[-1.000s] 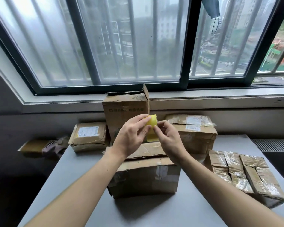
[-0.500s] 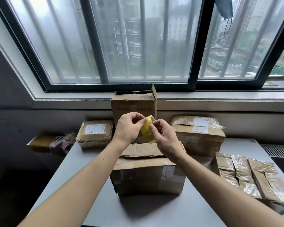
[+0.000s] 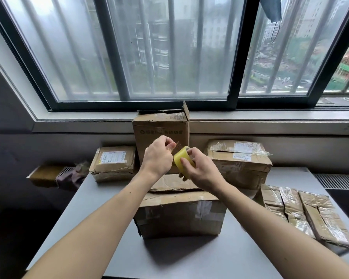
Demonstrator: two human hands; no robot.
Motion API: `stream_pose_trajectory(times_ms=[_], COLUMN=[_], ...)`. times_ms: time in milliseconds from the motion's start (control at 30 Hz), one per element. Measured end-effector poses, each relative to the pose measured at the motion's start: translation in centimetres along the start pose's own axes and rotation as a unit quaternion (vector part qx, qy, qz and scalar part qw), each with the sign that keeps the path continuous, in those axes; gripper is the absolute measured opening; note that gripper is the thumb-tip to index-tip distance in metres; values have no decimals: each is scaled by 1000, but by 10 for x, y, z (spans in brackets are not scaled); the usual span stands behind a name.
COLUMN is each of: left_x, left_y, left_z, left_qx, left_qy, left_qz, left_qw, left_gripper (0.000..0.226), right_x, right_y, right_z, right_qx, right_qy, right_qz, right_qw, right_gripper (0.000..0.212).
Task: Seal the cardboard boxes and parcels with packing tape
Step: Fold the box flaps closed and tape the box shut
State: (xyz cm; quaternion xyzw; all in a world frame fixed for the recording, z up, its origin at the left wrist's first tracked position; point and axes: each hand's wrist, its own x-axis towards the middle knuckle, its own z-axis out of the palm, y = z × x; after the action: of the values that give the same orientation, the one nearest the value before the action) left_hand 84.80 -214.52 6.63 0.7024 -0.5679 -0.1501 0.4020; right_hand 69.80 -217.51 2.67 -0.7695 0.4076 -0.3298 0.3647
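Grey daylight from a wide barred window [image 3: 169, 57] falls on a pale grey surface [image 3: 189, 258] crowded with worn cardboard. Above the middle of the surface, the right hand [image 3: 203, 173] grips a yellow roll of translucent packing tape [image 3: 181, 159], its fingers curled round the roll's rim. Just beside it, the left hand [image 3: 158, 158] has its fingers curled and pinches the free end of tape [image 3: 176, 146], a short, faintly shining strip drawn off the roll.

Directly below both hands sits a crumpled brown cardboard box [image 3: 179, 216] with patches of old tape, its top flaps lying unevenly. Behind the hands, at the far edge, stands a tall brown cardboard box [image 3: 159, 129] with one flap raised. At the far left corner lies a flat brown parcel with a white label [image 3: 114, 162]. Toward the far right is a brown box wrapped in clear film [image 3: 238, 164]. Along the right edge lie three flat parcels bound in glossy tape [image 3: 302, 214], side by side.
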Motion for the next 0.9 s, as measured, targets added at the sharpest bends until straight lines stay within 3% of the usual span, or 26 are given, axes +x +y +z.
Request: stream_pose_trajectory(times_ms=[233, 367, 567, 633, 733, 900], left_x=[-2, 6, 16, 16, 17, 19], left_y=[3, 0, -23, -28, -27, -40], left_z=[-16, -35, -46, -45, -43, -39], left_qx=[-15, -27, -5, -13, -12, -6], left_qy=[34, 78, 64, 67, 70, 60], left_qz=[43, 32, -21, -20, 1, -28], left_qw=[998, 996, 998, 997, 997, 998], left_gripper=[9, 9, 8, 8, 7, 7], right_x=[6, 5, 7, 7, 4, 1], right_y=[3, 8, 9, 8, 3, 3], right_z=[-4, 1, -5, -5, -4, -8], right_qx=[-118, -165, -77, -39, -1, 30], right_qy=[21, 36, 38, -3, -56, -14], right_qz=[98, 121, 107, 98, 87, 120], right_qw=[988, 978, 990, 994, 995, 992], right_gripper=[63, 76, 62, 41, 30, 13])
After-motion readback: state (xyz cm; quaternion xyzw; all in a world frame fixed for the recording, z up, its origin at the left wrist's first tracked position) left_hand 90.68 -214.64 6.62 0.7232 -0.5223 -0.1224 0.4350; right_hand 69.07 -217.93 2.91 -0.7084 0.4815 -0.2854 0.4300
